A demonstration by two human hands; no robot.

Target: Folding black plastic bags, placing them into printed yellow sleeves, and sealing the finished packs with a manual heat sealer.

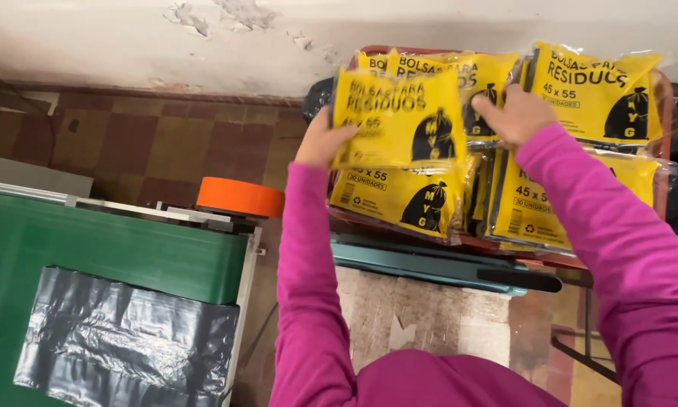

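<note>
Yellow packet [399, 120] of folded bags sits above the stacked packets [414, 196] near the tray's [659, 98] left edge; it looks light, floppy and slick. Left hand [320, 139] pinches its left edge, right hand [514, 114] its upper right corner, a sound grip.

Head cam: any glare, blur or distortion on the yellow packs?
Head view: soft glare streaks on the plastic of the held yellow pack; left hand and right hand slightly motion-soft; black bag sheet shows grey sheen; lighting even, shadows weak.
</note>
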